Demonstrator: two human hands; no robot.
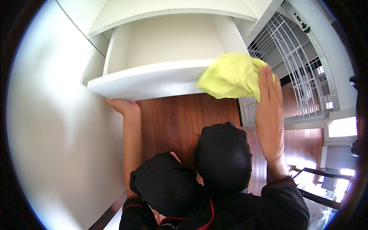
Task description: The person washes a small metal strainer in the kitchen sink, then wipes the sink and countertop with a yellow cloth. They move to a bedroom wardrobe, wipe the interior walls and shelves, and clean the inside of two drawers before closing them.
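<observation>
A white drawer [149, 79] is pulled out of its cabinet, and its pale inside holds nothing that I can see. At the lower left corner of the drawer front, my left hand [123, 106] grips the bottom edge from below; most of its fingers are hidden behind the panel. A crumpled yellow cloth [230, 76] drapes over the right end of the front panel. My right hand [270, 92] has it between palm and panel, fingers long and close together, the thumb hidden by the cloth. The cloth's outline is slightly blurred.
A white cabinet top panel [172, 13] overhangs the drawer. To the left rises a tall glossy white panel [50, 115]. White wire baskets [295, 61] stand at the right. Below are a brown wood floor [172, 119] and my knees in black [222, 157].
</observation>
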